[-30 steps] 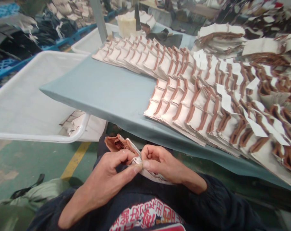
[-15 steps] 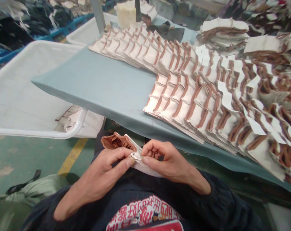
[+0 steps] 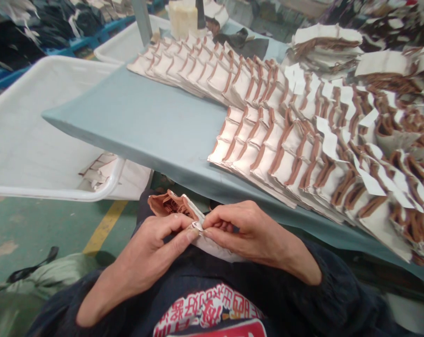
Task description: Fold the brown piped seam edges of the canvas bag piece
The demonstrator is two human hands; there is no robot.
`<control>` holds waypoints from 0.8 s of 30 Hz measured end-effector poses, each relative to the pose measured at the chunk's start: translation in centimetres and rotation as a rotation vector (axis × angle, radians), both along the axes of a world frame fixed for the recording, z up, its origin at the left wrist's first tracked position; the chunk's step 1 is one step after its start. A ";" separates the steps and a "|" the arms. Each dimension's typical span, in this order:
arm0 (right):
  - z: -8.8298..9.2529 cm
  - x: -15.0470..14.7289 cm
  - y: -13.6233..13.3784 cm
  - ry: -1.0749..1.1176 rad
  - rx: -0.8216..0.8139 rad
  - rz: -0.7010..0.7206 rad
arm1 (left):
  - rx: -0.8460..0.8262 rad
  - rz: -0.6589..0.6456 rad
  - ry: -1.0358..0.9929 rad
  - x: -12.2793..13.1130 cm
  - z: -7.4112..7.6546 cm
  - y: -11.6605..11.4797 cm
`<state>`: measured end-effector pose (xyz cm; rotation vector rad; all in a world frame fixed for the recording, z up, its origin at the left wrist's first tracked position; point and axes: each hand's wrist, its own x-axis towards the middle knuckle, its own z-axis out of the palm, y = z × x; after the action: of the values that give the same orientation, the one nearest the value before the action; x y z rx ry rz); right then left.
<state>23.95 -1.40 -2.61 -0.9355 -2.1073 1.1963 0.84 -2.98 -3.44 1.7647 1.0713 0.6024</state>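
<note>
A sewn fabric piece (image 3: 215, 246), off-white outside and brown inside, is held in front of my apron. Its brown side gapes open toward the far left, with stringy brown strips showing inside. My left hand (image 3: 159, 245) pinches the folded white edge between thumb and forefinger. Close against it, my right hand (image 3: 245, 234) has thumb and fingertips pressed together on the same edge. Whether a thread or other small thing is between the right fingertips cannot be made out.
Overlapping rows of similar white and brown pieces (image 3: 261, 145) cover much of the blue-grey table (image 3: 127, 112), several with white paper strips. Taller stacks (image 3: 326, 44) stand behind. A white plastic cart (image 3: 29, 126) is at the left, above a green floor with a yellow line (image 3: 105, 227).
My right fingertips have come slightly left and closer to the left thumb, and the right fingers have closed more. My left hand keeps its pinch in nearly the same place.
</note>
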 end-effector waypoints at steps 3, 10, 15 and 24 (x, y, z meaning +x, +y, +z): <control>0.4 0.0 0.1 -0.082 0.053 0.001 | 0.073 -0.007 0.020 0.0 0.0 0.0; 1.6 0.1 0.4 -0.202 0.035 0.061 | 0.154 -0.078 0.020 -0.1 0.1 0.0; 2.3 -0.5 0.4 -0.389 0.123 0.070 | 0.152 -0.071 0.030 -0.1 0.0 0.0; 1.5 -0.5 1.2 -0.074 -0.223 0.084 | 0.049 -0.096 0.001 -0.1 0.1 0.2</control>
<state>23.47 -0.23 -1.11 -1.0112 -2.1200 1.4841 0.71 -2.82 -3.38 1.8473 0.9740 0.5727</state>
